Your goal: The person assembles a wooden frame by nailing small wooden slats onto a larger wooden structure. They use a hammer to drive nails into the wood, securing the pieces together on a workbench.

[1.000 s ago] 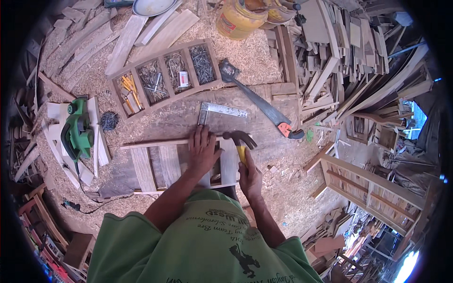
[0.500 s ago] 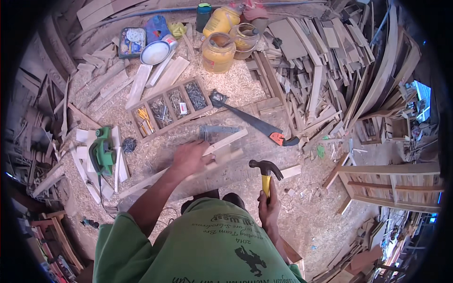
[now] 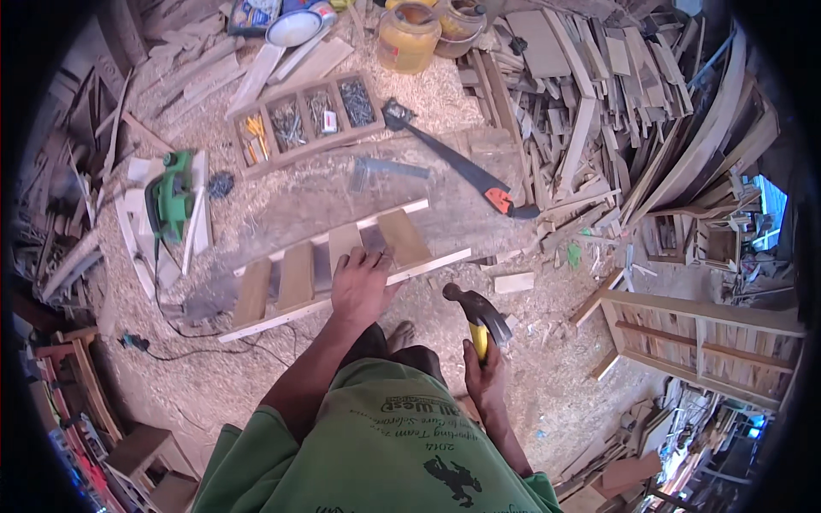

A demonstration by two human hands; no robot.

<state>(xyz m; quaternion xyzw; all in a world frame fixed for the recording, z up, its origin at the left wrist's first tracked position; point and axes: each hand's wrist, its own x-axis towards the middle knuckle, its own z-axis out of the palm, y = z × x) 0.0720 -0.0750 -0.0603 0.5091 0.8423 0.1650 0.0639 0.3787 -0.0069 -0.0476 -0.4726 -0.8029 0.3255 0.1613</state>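
Observation:
A small wooden frame (image 3: 297, 274), two pale rails joined by several flat slats, lies across the plank work surface in front of me. My left hand (image 3: 363, 286) reaches over its near rail, fingers curled down around the rail and the slat beside it. To the right, my right hand (image 3: 486, 374) is closed round a claw hammer (image 3: 481, 318) with a dark head and yellow handle. The hammer is held up, its head apart from the frame. Behind the frame lie a metal square (image 3: 389, 168) and a handsaw (image 3: 457, 162) with an orange and black handle.
A divided wooden tray (image 3: 312, 121) holds nails and pencils. At left a green electric planer (image 3: 174, 198) rests on boards, its cord trailing down. Yellow jars (image 3: 409, 38) stand at the back. Scrap wood (image 3: 590, 77) is piled right, above a large wooden frame (image 3: 697, 329). Sawdust covers the ground.
The wooden frame has turned from standing on edge to lying flat, showing its slats. My left hand has shifted slightly right on it. The hammer stays in my right hand; the view has tilted nearer.

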